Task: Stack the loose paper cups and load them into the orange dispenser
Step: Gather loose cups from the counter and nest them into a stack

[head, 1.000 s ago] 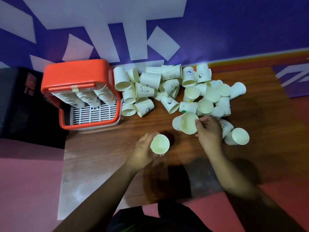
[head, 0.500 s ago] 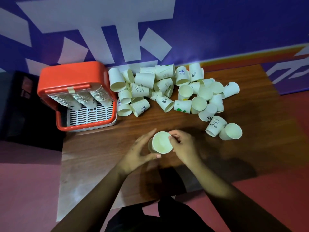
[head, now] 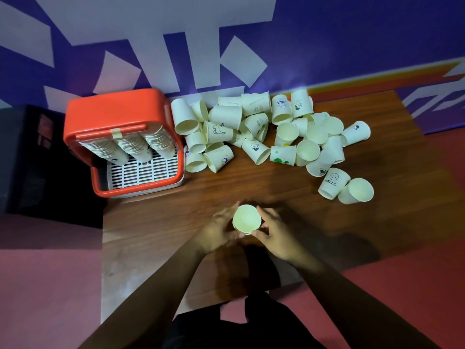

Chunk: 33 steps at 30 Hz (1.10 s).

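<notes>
A small stack of white paper cups (head: 247, 219) stands mouth up near the front middle of the wooden table (head: 151, 235). My left hand (head: 218, 229) curls round its left side. My right hand (head: 275, 234) pinches the rim on the right with thumb and fingers. Several loose paper cups (head: 251, 127) lie in a heap at the back of the table, some printed, one reading HELLO (head: 333, 182). The orange dispenser (head: 120, 139) stands at the back left with three rows of stacked cups inside.
A white slotted grille (head: 144, 172) forms the dispenser's base. A dark box (head: 30, 157) sits left of the table. A purple and white wall (head: 226, 46) runs behind the heap. Bare wood lies between my hands and the cups.
My right hand carried a cup from the heap and set it into the cup in my left hand. Both hands now close round the stack.
</notes>
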### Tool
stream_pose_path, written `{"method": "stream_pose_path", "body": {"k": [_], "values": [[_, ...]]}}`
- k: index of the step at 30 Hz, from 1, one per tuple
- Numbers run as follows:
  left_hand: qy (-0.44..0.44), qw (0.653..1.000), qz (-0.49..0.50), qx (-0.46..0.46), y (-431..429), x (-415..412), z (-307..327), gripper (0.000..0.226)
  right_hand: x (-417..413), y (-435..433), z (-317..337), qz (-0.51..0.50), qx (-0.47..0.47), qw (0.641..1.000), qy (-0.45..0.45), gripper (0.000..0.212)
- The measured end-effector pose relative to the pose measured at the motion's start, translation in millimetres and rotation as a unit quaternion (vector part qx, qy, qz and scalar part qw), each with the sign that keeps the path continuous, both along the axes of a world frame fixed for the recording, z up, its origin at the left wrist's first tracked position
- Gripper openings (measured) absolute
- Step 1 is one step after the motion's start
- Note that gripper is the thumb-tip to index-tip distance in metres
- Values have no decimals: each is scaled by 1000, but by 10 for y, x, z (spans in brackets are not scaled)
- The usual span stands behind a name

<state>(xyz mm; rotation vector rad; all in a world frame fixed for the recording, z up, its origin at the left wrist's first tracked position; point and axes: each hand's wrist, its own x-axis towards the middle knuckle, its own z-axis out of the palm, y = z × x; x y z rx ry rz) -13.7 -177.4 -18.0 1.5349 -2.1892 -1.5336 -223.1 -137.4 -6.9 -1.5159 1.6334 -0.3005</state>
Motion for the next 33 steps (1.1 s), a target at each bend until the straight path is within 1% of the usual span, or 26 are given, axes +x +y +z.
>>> {"method": "stream_pose_path", "body": {"k": [2,5,9,11,14,16,18,20,23,25,28,30,33], "values": [[-10,1000,-6,4,-13,20,-1,82,40,45,-62,11,1,1000,19,68],[-10,1000,-11,1,-54,15,-18,77,106,87,-93,-10,7,999,30,65],[-10,1000,-18,-11,-89,30,-8,77,75,132,-87,-58,-4,998,10,66],[-23,999,9,-23,-103,28,46,73,-52,146,-65,-96,-35,995,-2,63],[-8,995,84,-52,-171,-97,156,52,-451,149,33,-149,-101,984,17,52],[10,992,99,-76,-218,-304,250,41,-816,131,93,-173,-151,973,35,44],[9,988,98,-118,-254,-657,344,32,-1264,93,152,-191,-190,961,58,42],[11,987,95,-133,-266,-1096,445,28,-1735,66,174,-213,-206,950,95,45],[14,989,76,-127,-292,-1737,529,28,-2311,-5,114,-221,-199,944,145,62],[7,990,76,-120,-338,-2154,521,27,-2604,-87,53,-206,-169,948,172,76],[-16,991,93,-92,-426,-2599,443,22,-2802,-225,-53,-162,-98,959,210,96],[-43,991,102,-72,-489,-2793,390,22,-2876,-321,-141,-137,-89,962,219,100],[-85,990,98,-54,-589,-3009,340,25,-2948,-445,-243,-110,-100,967,209,92]]}}
